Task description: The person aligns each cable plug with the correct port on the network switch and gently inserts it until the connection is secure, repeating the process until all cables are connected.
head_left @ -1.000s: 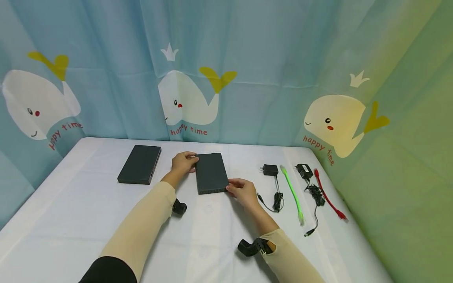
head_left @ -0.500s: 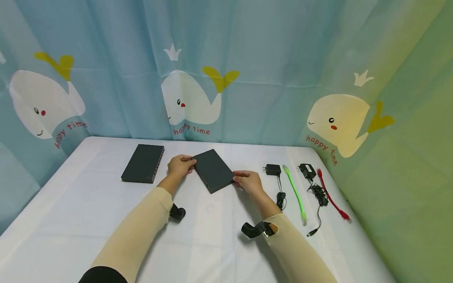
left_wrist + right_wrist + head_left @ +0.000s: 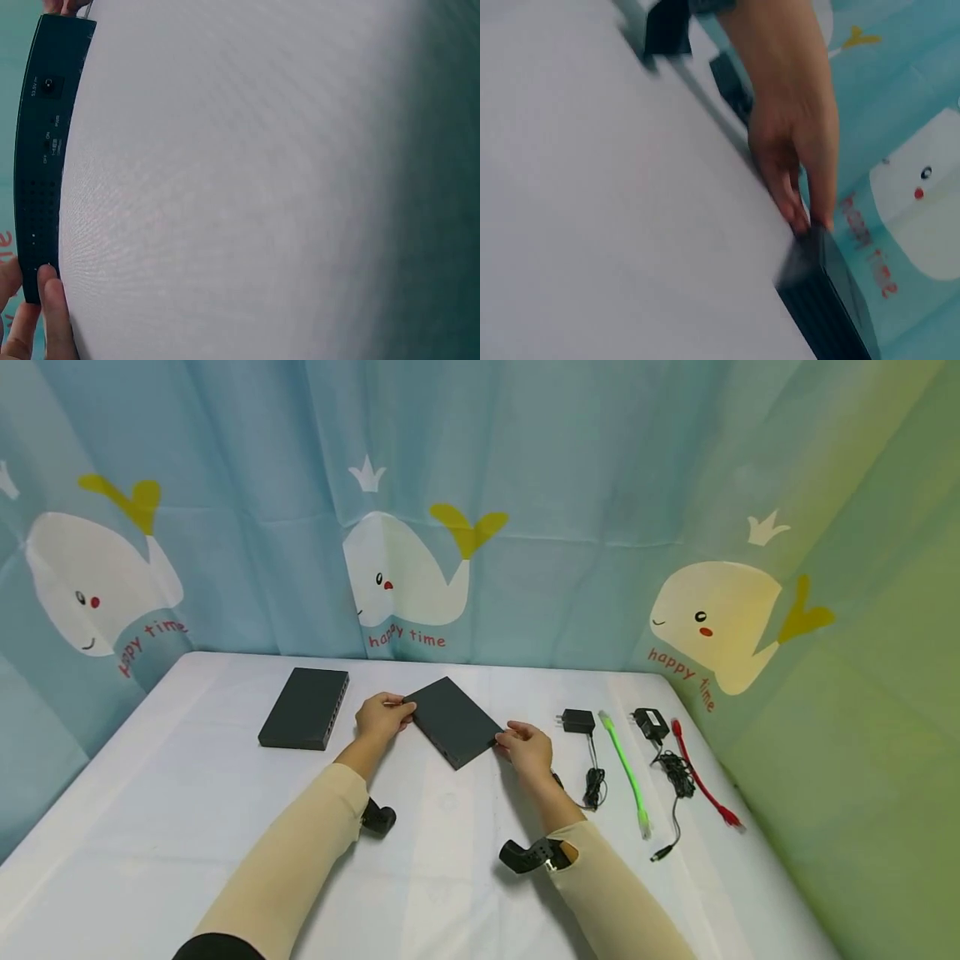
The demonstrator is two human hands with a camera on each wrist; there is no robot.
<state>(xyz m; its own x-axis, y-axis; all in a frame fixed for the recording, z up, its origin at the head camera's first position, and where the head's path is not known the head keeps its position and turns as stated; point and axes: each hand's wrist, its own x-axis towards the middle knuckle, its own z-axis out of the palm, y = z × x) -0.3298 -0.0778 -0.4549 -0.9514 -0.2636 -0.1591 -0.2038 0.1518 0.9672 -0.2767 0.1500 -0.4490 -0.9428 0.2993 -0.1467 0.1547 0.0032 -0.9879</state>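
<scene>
Both hands hold a flat black network switch (image 3: 453, 724) between them, turned at an angle to the table's edges. My left hand (image 3: 381, 716) pinches its far left corner. At the opposite, right corner, my right hand (image 3: 527, 750) has thumb and fingers on it. A round power jack (image 3: 49, 85) and rows of vent holes mark the narrow side of the switch in the left wrist view. The right wrist view shows fingertips at the end of the switch (image 3: 832, 300). A second black switch (image 3: 305, 708), with ports along its right side, lies to the left.
To the right on the white-covered table (image 3: 187, 827) lie a black power adapter (image 3: 578, 721), a green network cable (image 3: 625, 772), another adapter (image 3: 651, 723) with bundled cord and a red network cable (image 3: 697, 772). A whale-print curtain (image 3: 570, 527) stands behind.
The held switch has turned counter-clockwise as seen from above, mostly in the first half second. My right hand moved slightly away from me with its corner; my left stays at the other end.
</scene>
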